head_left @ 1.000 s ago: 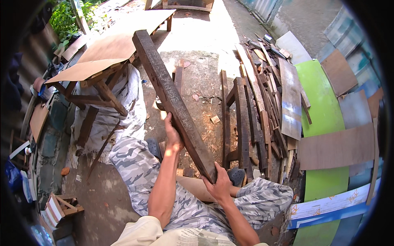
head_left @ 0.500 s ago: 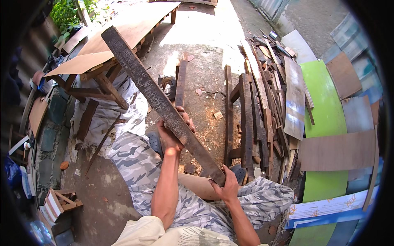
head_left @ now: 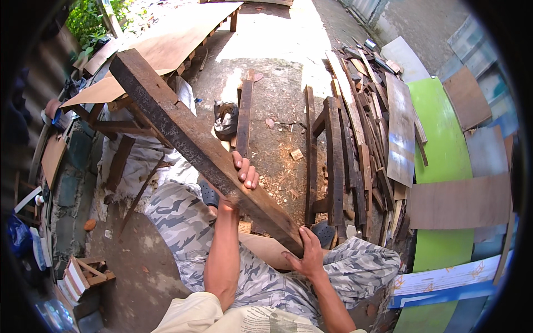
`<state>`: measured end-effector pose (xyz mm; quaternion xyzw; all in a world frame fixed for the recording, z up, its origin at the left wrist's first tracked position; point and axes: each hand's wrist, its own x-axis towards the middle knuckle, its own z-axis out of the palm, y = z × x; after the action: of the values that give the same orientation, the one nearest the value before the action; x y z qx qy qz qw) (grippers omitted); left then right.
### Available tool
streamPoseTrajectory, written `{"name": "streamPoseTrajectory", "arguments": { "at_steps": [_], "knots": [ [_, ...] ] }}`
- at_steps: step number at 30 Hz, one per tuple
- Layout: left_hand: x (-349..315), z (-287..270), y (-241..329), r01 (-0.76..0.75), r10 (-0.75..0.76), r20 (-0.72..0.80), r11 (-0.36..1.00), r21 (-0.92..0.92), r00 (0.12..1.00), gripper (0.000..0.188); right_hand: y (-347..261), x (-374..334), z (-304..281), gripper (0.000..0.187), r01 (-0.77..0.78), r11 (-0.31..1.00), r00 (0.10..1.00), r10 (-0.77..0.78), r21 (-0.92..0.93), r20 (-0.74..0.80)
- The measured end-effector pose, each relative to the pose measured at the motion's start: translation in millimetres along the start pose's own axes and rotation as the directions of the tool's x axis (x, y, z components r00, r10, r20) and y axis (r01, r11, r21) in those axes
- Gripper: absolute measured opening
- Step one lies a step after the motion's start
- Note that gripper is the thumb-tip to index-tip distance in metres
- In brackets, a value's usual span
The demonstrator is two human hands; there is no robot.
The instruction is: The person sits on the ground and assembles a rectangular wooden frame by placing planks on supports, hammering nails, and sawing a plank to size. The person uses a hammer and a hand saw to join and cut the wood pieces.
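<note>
A long, dark wooden beam (head_left: 191, 133) slants across my lap, its far end up to the left and its near end by my right knee. Around its middle my left hand (head_left: 245, 172) is closed; the fingers curl over the far edge and the palm is hidden beneath. At the near end my right hand (head_left: 307, 252) grips the beam, fingers on top and thumb along the near side. A brown, worn face and a darker, scuffed side of the beam both show.
Beyond my feet, a joined wooden frame (head_left: 333, 161) stands right of centre, beside piled wood strips (head_left: 369, 125). Another dark timber (head_left: 244, 116) lies ahead, next to a black bag (head_left: 226, 119). A plywood-topped table (head_left: 172, 41) is far left. Wood chips litter the floor.
The beam has rolled about its length, so a brown face now shows beside the scuffed one. Its far end has shifted left and slightly down. Both hands still hold it.
</note>
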<state>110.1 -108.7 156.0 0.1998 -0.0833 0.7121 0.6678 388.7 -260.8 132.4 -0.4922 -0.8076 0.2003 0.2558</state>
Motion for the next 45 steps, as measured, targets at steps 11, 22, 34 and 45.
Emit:
{"name": "streamPoseTrajectory", "arguments": {
  "at_steps": [11, 22, 34, 45],
  "knots": [
    [10.7, 13.9, -1.4, 0.074, 0.099, -0.463, 0.937, 0.342, 0.881, 0.07, 8.9, 4.7, 6.1, 0.07, -0.148, 0.98, 0.989, 0.149, 0.13, -0.004],
    [17.8, 14.4, -19.7, 0.139, 0.333, -0.563, 0.759, 0.636, 0.756, 0.055, 33.0, -2.3, 32.2, 0.056, -0.322, 0.923, 0.945, 0.327, 0.209, 0.011],
    [62.6, 21.0, -26.3, 0.306, 0.473, -0.52, 0.457, 0.835, 0.712, 0.048, 5.6, 19.3, 40.5, 0.054, -0.357, 0.827, 0.932, 0.35, 0.435, 0.098],
    [124.8, 106.6, -66.5, 0.302, 0.185, -0.281, -0.103, 0.948, 0.942, 0.056, -12.5, 33.3, 47.5, 0.057, -0.273, 0.817, 0.962, 0.233, 0.508, 0.142]
  ]
}}
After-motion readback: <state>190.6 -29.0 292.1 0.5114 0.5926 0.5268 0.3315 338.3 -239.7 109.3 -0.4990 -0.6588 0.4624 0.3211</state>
